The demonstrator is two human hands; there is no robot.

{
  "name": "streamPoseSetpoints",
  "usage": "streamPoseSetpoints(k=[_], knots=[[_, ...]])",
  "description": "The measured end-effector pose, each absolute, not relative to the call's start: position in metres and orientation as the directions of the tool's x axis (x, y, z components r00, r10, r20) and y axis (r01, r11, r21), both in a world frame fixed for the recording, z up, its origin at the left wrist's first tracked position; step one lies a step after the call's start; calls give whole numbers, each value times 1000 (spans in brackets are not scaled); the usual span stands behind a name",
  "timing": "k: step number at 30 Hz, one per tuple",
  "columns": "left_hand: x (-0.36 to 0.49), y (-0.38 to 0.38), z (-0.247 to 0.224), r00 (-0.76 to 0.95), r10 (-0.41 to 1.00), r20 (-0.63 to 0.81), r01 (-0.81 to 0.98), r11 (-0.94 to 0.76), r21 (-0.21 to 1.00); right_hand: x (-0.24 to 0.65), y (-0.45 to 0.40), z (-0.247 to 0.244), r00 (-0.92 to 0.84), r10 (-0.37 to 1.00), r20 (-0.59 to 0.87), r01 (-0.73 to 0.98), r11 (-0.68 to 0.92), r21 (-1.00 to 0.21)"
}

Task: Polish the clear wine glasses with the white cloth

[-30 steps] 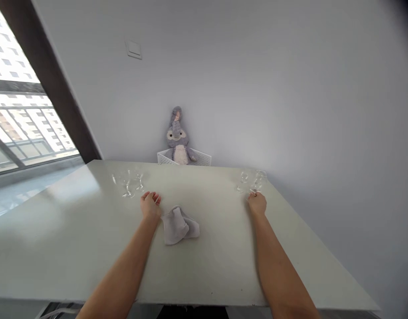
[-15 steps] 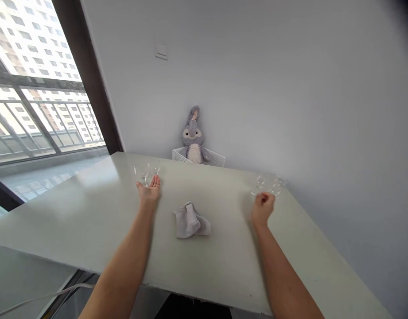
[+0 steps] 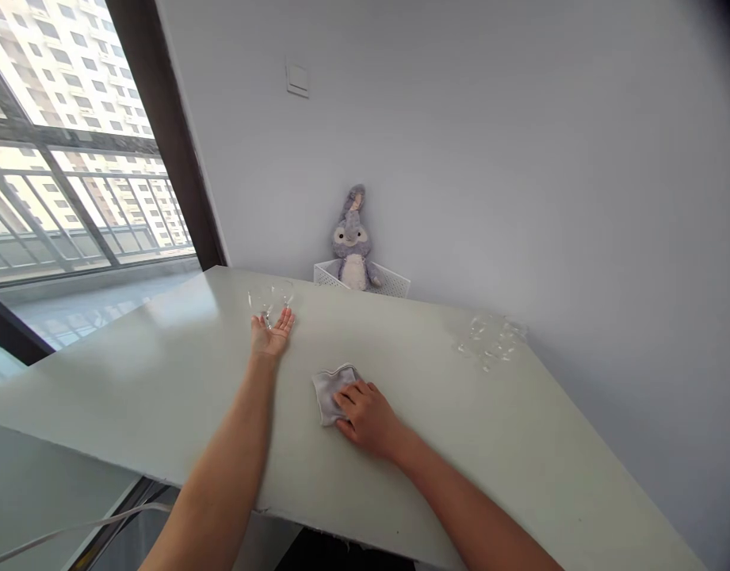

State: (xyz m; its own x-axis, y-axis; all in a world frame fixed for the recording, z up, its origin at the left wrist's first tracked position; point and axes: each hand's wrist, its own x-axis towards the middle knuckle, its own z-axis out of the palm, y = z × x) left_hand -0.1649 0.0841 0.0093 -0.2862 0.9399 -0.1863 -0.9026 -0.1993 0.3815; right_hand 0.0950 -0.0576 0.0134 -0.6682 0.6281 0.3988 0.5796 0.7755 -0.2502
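On the table's left side, my left hand [image 3: 273, 336] is palm up with its fingers spread, right by a group of clear glasses [image 3: 262, 302]. Their stems and bases are partly hidden behind the fingers, and I cannot tell if the hand touches them. In the middle of the table, my right hand [image 3: 369, 418] lies palm down on a grey cloth [image 3: 327, 394], its fingers curled over the cloth's right part. That part is covered by the hand; the left part lies flat on the tabletop.
Several clear glass-like pieces [image 3: 492, 339] stand near the table's far right. Behind the far edge, a grey plush toy [image 3: 353, 254] sits in a white perforated basket [image 3: 394, 283] against the wall. A window [image 3: 73, 143] is on the left. The pale table [image 3: 180, 396] has its near edge below my arms.
My right hand has moved left from the clear pieces at far right onto the grey cloth, whose right part is now under it. My left hand has stayed by the glasses.
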Motion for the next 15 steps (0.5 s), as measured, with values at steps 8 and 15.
streamPoseSetpoints(k=[8,15], knots=[[-159,84,15,-370,900,-229,-889,-271,368,107,-39,10,-375,787,489,482,616,-623],[-86,53,30,-127,986,104,-748,-164,644,133,-22,30,269,962,45,-342,139,-929]])
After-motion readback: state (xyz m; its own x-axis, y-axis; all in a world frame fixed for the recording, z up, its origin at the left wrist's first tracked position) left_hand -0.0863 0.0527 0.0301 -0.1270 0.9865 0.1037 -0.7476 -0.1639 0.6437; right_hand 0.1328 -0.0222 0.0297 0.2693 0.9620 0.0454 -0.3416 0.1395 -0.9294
